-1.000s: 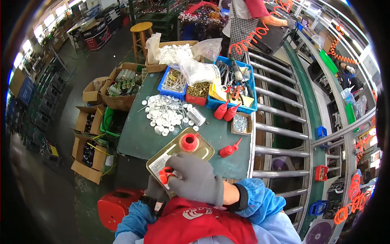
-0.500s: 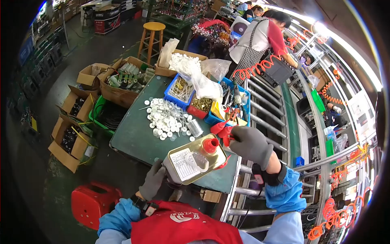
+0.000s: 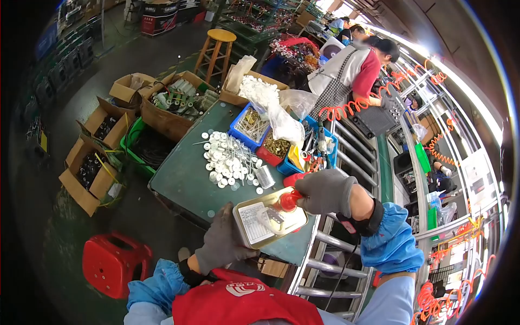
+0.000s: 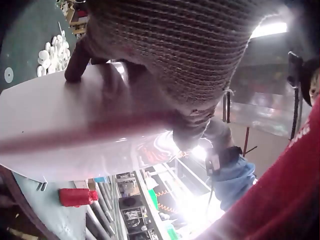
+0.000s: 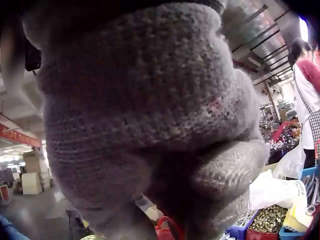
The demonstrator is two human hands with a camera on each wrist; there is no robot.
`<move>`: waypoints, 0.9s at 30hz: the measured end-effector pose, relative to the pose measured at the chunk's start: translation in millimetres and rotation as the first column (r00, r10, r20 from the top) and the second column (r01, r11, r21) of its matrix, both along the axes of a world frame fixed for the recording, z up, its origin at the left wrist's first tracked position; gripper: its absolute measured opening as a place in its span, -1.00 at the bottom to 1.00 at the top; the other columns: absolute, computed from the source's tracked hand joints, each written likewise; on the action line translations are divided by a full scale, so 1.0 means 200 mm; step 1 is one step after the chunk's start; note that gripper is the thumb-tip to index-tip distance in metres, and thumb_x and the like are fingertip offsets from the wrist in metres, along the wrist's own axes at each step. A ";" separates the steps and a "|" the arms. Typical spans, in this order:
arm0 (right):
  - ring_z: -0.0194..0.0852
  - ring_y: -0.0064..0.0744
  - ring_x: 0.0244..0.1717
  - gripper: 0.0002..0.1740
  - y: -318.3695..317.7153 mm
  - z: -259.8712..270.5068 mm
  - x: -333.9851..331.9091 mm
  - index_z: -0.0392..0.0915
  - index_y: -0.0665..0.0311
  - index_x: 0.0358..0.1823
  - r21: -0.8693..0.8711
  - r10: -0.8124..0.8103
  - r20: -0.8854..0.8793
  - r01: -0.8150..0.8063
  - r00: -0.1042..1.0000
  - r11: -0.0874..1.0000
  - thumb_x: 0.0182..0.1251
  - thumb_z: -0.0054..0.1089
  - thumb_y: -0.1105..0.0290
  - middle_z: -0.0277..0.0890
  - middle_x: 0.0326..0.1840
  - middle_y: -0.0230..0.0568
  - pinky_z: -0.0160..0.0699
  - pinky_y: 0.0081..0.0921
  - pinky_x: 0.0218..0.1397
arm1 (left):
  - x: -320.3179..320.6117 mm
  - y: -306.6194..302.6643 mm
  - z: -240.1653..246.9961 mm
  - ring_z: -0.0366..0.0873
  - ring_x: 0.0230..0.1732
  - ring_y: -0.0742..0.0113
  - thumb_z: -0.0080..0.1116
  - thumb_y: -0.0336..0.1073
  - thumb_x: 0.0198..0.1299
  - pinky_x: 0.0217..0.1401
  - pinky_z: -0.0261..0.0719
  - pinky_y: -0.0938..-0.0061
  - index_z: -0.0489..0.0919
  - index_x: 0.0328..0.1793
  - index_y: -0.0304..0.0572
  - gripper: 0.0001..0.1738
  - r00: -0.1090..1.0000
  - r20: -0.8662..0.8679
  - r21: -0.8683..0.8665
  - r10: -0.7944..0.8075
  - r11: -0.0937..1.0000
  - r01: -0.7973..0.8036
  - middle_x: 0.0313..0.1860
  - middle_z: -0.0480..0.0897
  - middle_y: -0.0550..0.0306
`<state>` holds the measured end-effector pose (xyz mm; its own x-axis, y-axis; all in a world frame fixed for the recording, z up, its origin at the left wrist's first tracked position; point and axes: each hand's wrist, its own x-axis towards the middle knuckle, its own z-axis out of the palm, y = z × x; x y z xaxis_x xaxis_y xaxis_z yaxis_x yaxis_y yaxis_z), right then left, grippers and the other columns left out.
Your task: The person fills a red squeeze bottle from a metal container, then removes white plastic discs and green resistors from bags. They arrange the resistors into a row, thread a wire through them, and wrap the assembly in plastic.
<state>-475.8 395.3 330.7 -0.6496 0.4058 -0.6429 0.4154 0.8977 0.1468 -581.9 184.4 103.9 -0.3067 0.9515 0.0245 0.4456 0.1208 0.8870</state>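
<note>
A rectangular metal can [image 3: 297, 222] with a paper label [image 3: 253, 223], a clear handle and a red spout [image 3: 287, 201] is tilted in front of the person's chest. My gloved left hand [image 3: 225, 241] grips its left side; in the left wrist view the glove [image 4: 165, 55] lies across the can's pale wall [image 4: 75, 120]. At the red spout, my gloved right hand [image 3: 326, 192] has its fingers curled round a red cap. Part of a red loop [image 5: 169, 227] shows below the glove in the right wrist view; the rest of the cap is hidden.
White round pieces with rods [image 3: 227, 160] lie on the green table [image 3: 181, 173]. Behind them are a blue bin [image 3: 250, 127], a red bin [image 3: 272, 149] and a tool crate. A roller conveyor [image 3: 355, 157] runs along the right. A red stool [image 3: 114, 265] and cartons stand at left.
My right hand has gone from over the can's label, out to its right side, then in to the red spout. The left hand now shows at the can's left side, and the head view has shifted.
</note>
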 end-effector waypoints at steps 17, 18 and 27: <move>0.64 -0.13 -0.35 -0.70 0.07 -0.18 0.11 0.61 0.25 -0.27 -0.136 -0.178 -0.267 0.146 0.947 0.980 0.41 0.20 0.14 0.60 -0.41 -0.09 0.55 -0.13 -0.23 | 0.01 0.00 -0.04 0.29 0.46 -0.26 0.71 0.24 -0.47 0.49 0.37 0.05 -0.01 0.62 -0.35 0.59 0.998 -0.056 0.076 0.026 0.997 -0.021 0.47 0.23 -0.35; 0.63 -0.19 -0.41 -0.68 0.05 -0.20 0.12 0.61 0.29 -0.29 -0.201 -0.315 -0.311 0.262 0.897 0.944 0.42 0.19 0.14 0.59 -0.45 -0.10 0.56 -0.18 -0.27 | 0.01 0.00 -0.03 0.29 0.46 -0.27 0.72 0.23 -0.48 0.49 0.37 0.05 -0.01 0.61 -0.36 0.59 0.999 -0.033 0.069 0.024 0.997 -0.022 0.46 0.24 -0.36; 0.71 -0.01 -0.22 -0.74 -0.03 -0.09 0.12 0.60 0.30 -0.18 -0.110 -0.369 -0.301 0.353 0.879 0.929 0.23 0.25 0.26 0.66 -0.32 -0.02 0.67 -0.20 -0.16 | 0.01 0.00 -0.04 0.28 0.46 -0.28 0.73 0.19 -0.48 0.49 0.36 0.06 0.02 0.59 -0.42 0.56 0.997 -0.065 0.137 0.042 0.990 -0.033 0.43 0.27 -0.38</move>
<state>-452.7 390.1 312.5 -0.6341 0.6231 -0.4579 0.7288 0.6794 -0.0848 -580.5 184.6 95.4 -0.3353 0.9258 0.1746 0.5023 0.0189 0.8645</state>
